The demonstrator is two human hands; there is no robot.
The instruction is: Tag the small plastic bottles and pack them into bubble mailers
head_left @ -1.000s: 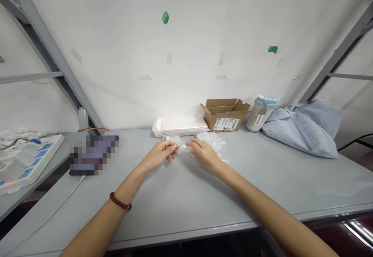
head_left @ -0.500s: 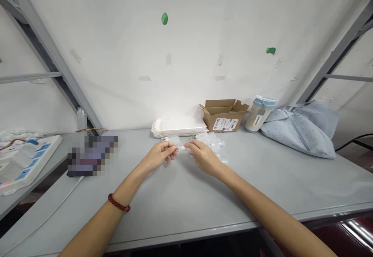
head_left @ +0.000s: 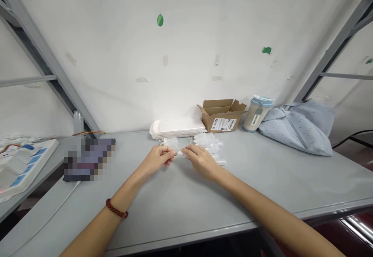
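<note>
Left grip [head_left: 163, 157] and right grip [head_left: 200, 160] pinch a small whitish piece [head_left: 180, 153] between them, seemingly steadying both ends | clear tubes [head_left: 220, 163] on desk [head_left: 180, 202], apparently for easy reach

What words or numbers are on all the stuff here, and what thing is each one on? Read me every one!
No word or number reads clearly.
Cardboard box: a white label with dark print, too small to read.
Cup with a blue lid: a pale label with slanted dark lettering, too blurred to spell out.
Small white piece being handled: no writing that I can see.
</note>
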